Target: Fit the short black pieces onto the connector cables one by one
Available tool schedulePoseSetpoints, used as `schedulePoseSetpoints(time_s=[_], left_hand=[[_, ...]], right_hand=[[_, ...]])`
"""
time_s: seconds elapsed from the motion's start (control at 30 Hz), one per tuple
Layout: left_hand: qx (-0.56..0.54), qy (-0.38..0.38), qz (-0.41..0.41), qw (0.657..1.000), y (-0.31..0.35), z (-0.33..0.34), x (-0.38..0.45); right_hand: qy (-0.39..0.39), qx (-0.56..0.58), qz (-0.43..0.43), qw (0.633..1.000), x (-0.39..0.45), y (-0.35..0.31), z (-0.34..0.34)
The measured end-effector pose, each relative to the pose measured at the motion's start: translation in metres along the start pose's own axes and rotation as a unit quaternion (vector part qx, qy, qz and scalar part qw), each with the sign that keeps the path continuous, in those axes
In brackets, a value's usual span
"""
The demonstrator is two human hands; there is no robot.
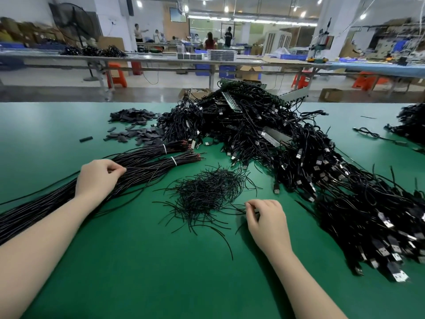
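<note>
Under the right hand, curled fingers hide any thin piece.

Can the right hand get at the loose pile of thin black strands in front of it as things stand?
Probably yes. The right hand sits at the near right edge of the loose strand pile, fingertips already pinching at a strand there. Nothing lies between them; the USB cable heap stays off to the right.

No text, label, brand or number can be read anywhere: the cardboard boxes and blue bins beyond the green tabletop show no legible markings.
</note>
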State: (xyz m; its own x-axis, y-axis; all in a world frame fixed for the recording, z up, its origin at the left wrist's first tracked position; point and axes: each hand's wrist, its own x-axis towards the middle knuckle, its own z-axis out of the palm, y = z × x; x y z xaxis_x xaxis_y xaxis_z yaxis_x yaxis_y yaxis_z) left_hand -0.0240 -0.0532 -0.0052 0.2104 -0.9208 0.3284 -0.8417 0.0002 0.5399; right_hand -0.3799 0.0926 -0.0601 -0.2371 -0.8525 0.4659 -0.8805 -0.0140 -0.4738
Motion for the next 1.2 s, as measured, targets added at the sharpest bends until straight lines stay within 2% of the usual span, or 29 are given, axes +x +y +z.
schedulePoseSetpoints(time_s=[0.07, 0.17, 0.23, 0.3, 0.33, 0.4, 0.5, 0.6, 0.7, 0.77, 0.83, 0.9, 1.03, 1.1, 1.2], left_hand=[[-0.026, 0.016, -0.015, 0.999, 0.0, -0.001, 0.005], [-0.091, 0.07, -0.082, 0.99, 0.0, 0.0, 0.008], [-0.174, 0.146, -0.163, 0.96, -0.002, -0.004, 0.011], [-0.26, 0.229, -0.218, 0.912, -0.003, -0.015, 0.011], [-0.255, 0.262, -0.204, 0.908, -0.003, -0.021, 0.01], [-0.224, 0.272, -0.113, 0.929, 0.002, -0.031, -0.001], [-0.183, 0.193, 0.06, 0.962, 0.005, -0.033, -0.035], [-0.128, 0.104, 0.187, 0.968, -0.003, -0.03, -0.075], [-0.117, 0.058, 0.249, 0.96, -0.011, -0.025, -0.104], [-0.12, 0.051, 0.275, 0.953, -0.019, -0.025, -0.114], [-0.119, 0.038, 0.275, 0.953, -0.03, -0.028, -0.116], [-0.094, 0.023, 0.247, 0.964, -0.042, -0.034, -0.114], [0.006, -0.012, 0.193, 0.981, -0.074, -0.048, -0.105], [-0.001, 0.0, 0.17, 0.985, -0.082, -0.058, -0.101], [-0.018, 0.01, 0.169, 0.985, -0.085, -0.064, -0.097]], right_hand=[[-0.006, 0.004, 0.008, 1.0, 0.001, 0.002, 0.001], [-0.009, 0.017, 0.019, 1.0, 0.0, 0.004, 0.001], [-0.013, 0.02, 0.025, 0.999, 0.0, 0.005, 0.0], [-0.019, 0.019, 0.029, 0.999, 0.0, 0.005, 0.001], [-0.022, 0.018, 0.03, 0.999, 0.0, 0.003, 0.001], [0.001, 0.027, 0.026, 0.999, 0.0, -0.002, -0.004], [0.05, 0.066, -0.046, 0.996, -0.005, -0.025, -0.014], [-0.077, 0.092, -0.13, 0.984, -0.009, -0.079, -0.016], [-0.198, 0.104, -0.235, 0.946, -0.007, -0.146, 0.007], [-0.24, 0.096, -0.257, 0.931, -0.001, -0.183, 0.018], [-0.216, 0.027, -0.309, 0.926, 0.008, -0.204, 0.023], [-0.121, -0.063, -0.374, 0.917, 0.021, -0.218, 0.016], [0.012, -0.076, -0.458, 0.886, 0.054, -0.249, -0.025], [0.055, -0.048, -0.447, 0.892, 0.071, -0.262, -0.053], [0.075, 0.048, -0.355, 0.93, 0.097, -0.272, -0.103]])
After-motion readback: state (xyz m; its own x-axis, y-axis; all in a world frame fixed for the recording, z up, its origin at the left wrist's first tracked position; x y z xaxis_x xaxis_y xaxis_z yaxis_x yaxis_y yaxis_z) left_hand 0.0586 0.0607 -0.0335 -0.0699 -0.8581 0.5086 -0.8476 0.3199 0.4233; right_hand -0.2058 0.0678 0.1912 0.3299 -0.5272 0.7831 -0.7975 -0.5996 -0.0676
